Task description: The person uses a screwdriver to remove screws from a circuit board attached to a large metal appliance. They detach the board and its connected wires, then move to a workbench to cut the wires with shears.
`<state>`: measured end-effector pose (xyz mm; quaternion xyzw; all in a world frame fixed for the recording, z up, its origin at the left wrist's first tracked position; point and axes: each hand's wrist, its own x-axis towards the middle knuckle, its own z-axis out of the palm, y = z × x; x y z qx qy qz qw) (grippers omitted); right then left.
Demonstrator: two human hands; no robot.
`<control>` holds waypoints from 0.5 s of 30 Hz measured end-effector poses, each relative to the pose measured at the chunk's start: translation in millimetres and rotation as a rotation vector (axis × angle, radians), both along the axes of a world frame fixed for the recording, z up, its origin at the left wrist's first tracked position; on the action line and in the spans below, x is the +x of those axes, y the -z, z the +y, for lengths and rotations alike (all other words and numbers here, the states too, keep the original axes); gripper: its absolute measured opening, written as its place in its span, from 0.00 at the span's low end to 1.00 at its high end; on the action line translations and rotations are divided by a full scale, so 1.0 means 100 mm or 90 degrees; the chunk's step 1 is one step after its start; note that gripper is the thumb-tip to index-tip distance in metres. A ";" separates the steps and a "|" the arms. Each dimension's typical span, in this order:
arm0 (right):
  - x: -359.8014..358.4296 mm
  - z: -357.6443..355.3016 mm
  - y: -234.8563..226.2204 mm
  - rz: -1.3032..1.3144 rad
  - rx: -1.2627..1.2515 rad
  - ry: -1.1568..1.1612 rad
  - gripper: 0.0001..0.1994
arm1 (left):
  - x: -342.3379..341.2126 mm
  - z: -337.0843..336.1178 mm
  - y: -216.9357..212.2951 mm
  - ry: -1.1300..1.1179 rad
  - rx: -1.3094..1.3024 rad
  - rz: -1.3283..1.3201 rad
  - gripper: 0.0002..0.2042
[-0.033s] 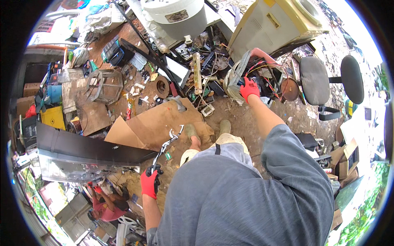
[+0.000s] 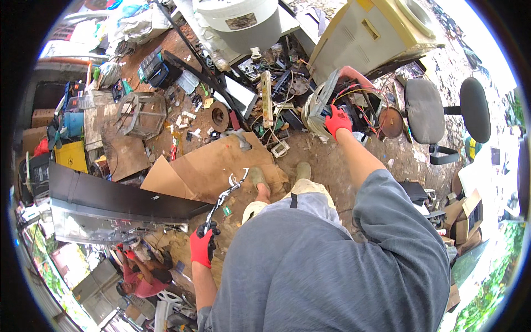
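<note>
My left hand (image 2: pixel 202 247), in a red and black glove, is closed around the lower end of a long, twisted silver strip (image 2: pixel 220 200). The strip's forked upper end hangs over the brown ground near a flattened cardboard sheet (image 2: pixel 207 166). My right hand (image 2: pixel 338 121), gloved alike, reaches forward to a grey, open-topped container (image 2: pixel 330 88) with red and dark wires inside. Its fingers curl at the near left edge of that container, and the glove hides what they grip. A rusty round lid (image 2: pixel 391 122) lies just right of the wires.
A large white bucket (image 2: pixel 243 25) and a beige appliance casing (image 2: pixel 354 39) stand ahead. A black panel (image 2: pixel 121 193) juts in from the left. Chair cushions (image 2: pixel 424 110) lie at right. Scrap electronics (image 2: pixel 282 83) litter the ground. Another person (image 2: pixel 145 281) sits at lower left.
</note>
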<state>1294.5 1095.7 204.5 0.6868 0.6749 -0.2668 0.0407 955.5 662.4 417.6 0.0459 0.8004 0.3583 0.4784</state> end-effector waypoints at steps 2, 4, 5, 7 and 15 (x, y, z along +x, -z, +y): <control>0.08 0.08 0.03 0.027 0.012 0.016 0.28 | 0.03 0.02 -0.01 -0.003 0.004 -0.008 0.10; 0.24 0.15 0.20 0.079 0.049 0.040 0.26 | 0.03 0.04 0.05 0.005 -0.002 0.002 0.10; 0.26 0.19 0.25 0.095 0.014 0.028 0.26 | 0.03 0.03 0.06 0.007 -0.009 0.011 0.10; 0.31 0.27 0.33 0.124 -0.056 0.007 0.25 | 0.03 0.03 0.07 -0.001 0.001 -0.012 0.11; 0.26 0.26 -0.02 0.048 -0.113 -0.143 0.27 | -0.07 0.02 0.14 0.039 0.013 -0.032 0.11</control>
